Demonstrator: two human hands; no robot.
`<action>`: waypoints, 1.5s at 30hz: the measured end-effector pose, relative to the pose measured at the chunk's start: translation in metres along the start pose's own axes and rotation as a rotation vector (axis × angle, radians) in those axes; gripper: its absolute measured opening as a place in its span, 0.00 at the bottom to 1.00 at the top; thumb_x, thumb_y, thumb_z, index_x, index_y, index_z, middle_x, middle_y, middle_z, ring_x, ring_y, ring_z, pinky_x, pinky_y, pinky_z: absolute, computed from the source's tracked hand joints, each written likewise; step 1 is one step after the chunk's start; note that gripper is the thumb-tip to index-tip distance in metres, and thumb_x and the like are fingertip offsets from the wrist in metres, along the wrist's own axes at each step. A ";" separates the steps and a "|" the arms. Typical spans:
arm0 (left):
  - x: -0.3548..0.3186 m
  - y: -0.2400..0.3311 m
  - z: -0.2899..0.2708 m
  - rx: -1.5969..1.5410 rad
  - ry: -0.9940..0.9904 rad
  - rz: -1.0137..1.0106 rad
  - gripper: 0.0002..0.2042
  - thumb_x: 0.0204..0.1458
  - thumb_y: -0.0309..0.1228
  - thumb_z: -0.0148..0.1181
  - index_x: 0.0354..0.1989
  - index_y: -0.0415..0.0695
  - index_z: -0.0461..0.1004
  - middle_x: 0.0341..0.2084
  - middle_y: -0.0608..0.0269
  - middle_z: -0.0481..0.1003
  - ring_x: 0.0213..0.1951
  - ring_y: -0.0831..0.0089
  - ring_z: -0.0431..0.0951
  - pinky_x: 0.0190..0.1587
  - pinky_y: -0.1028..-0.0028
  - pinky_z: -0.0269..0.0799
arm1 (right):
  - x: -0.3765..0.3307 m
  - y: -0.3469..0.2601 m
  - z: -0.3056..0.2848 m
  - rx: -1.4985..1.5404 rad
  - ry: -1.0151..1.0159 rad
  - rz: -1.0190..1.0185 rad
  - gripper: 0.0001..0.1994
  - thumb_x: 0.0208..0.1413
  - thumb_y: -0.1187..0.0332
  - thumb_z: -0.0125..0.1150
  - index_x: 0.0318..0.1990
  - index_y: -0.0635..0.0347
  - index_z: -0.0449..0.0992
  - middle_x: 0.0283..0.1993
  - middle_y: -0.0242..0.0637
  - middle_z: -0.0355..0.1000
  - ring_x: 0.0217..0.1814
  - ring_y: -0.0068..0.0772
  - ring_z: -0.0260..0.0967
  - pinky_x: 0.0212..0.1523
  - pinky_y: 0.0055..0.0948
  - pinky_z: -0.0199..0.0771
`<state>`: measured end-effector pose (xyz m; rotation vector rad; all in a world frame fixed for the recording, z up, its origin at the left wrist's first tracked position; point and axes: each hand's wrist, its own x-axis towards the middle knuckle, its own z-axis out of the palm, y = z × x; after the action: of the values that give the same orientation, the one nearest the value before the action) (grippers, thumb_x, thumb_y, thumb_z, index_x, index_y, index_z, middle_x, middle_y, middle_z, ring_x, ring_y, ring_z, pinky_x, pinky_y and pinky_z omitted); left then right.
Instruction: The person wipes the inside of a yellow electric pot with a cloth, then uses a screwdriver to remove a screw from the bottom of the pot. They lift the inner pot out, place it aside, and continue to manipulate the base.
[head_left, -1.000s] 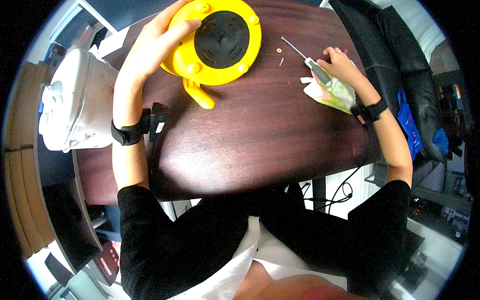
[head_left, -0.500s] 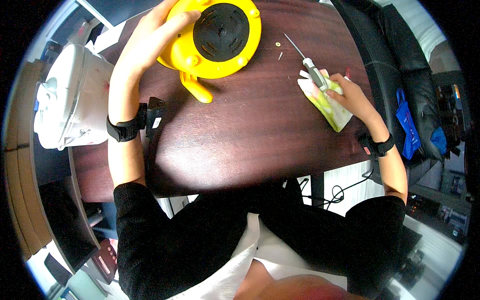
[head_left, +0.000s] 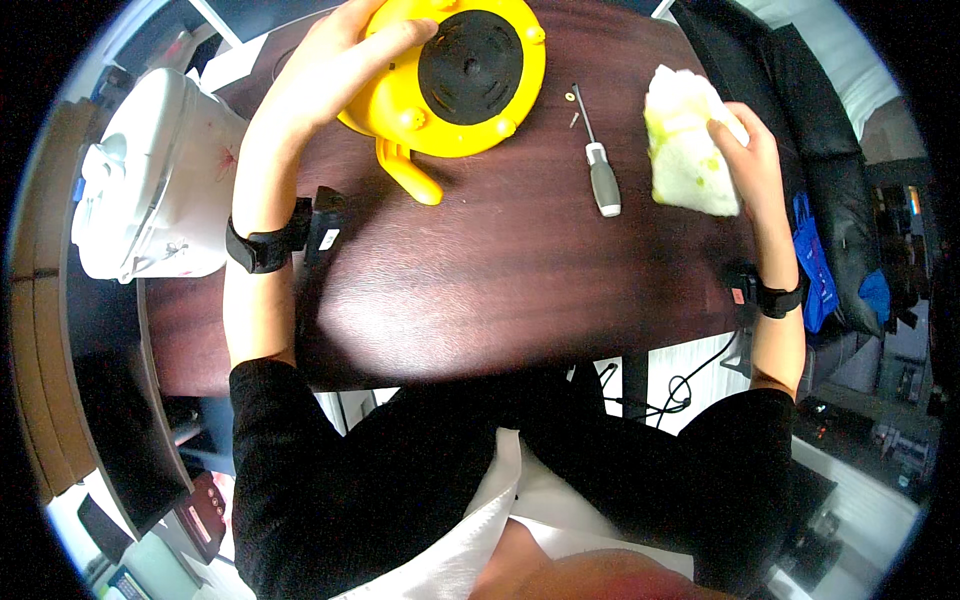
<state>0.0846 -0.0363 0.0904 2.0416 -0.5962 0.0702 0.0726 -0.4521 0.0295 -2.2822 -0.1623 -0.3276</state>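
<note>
Fingers (head_left: 727, 140) pinch cloth (head_left: 690, 155) (right hand (head_left: 756, 165)) and clasp yellow appliance (head_left: 460, 75) (left hand (head_left: 335, 75)). One swipe could scatter the screw (head_left: 574, 121) between them.

a cloth (head_left: 692, 150) in the right hand (head_left: 755, 160)
across the dark table (head_left: 500, 270), the left hand (head_left: 335, 75) holds a yellow appliance (head_left: 455, 80); a grey-handled screwdriver (head_left: 600, 172) lies between them.

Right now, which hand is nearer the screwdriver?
Right. Right hand: right of the screwdriver, holding the cloth. Left hand: farther, left of it, on the yellow object.
</note>
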 end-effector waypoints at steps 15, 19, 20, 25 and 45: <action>-0.003 0.013 0.008 0.188 0.107 -0.009 0.30 0.48 0.41 0.55 0.59 0.36 0.64 0.55 0.42 0.66 0.58 0.51 0.63 0.61 0.58 0.59 | 0.007 -0.121 0.153 -0.405 0.143 -0.913 0.17 0.49 0.64 0.60 0.46 0.62 0.72 0.42 0.39 0.71 0.30 0.34 0.76 0.29 0.31 0.80; -0.003 0.010 0.015 0.436 0.187 0.031 0.29 0.48 0.40 0.54 0.58 0.35 0.64 0.54 0.41 0.68 0.55 0.52 0.67 0.59 0.60 0.62 | 0.007 -0.115 0.149 -0.417 0.042 -0.919 0.17 0.52 0.64 0.57 0.48 0.61 0.72 0.41 0.39 0.71 0.28 0.34 0.76 0.27 0.29 0.80; -0.001 0.005 0.015 0.477 0.199 0.049 0.29 0.49 0.40 0.55 0.58 0.35 0.64 0.52 0.42 0.69 0.53 0.53 0.69 0.58 0.61 0.63 | 0.011 -0.112 0.146 -0.451 0.043 -0.939 0.18 0.52 0.64 0.57 0.49 0.61 0.71 0.41 0.40 0.71 0.27 0.34 0.76 0.26 0.29 0.79; 0.004 -0.004 0.006 0.125 0.151 0.034 0.27 0.51 0.38 0.54 0.57 0.33 0.64 0.48 0.44 0.74 0.47 0.59 0.75 0.52 0.67 0.70 | 0.007 -0.137 0.139 -0.540 0.091 -1.028 0.20 0.52 0.61 0.57 0.50 0.63 0.70 0.42 0.42 0.71 0.26 0.37 0.76 0.25 0.32 0.79; 0.001 -0.010 -0.005 -0.060 0.106 -0.037 0.30 0.55 0.41 0.53 0.61 0.32 0.59 0.54 0.45 0.70 0.55 0.62 0.71 0.57 0.69 0.66 | 0.047 -0.130 0.133 -0.602 -0.130 -1.124 0.22 0.46 0.68 0.62 0.53 0.54 0.74 0.46 0.40 0.73 0.42 0.39 0.73 0.42 0.34 0.77</action>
<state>0.0906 -0.0285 0.0847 1.9768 -0.4880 0.1363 0.1136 -0.2657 0.0506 -2.5537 -1.6152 -0.8774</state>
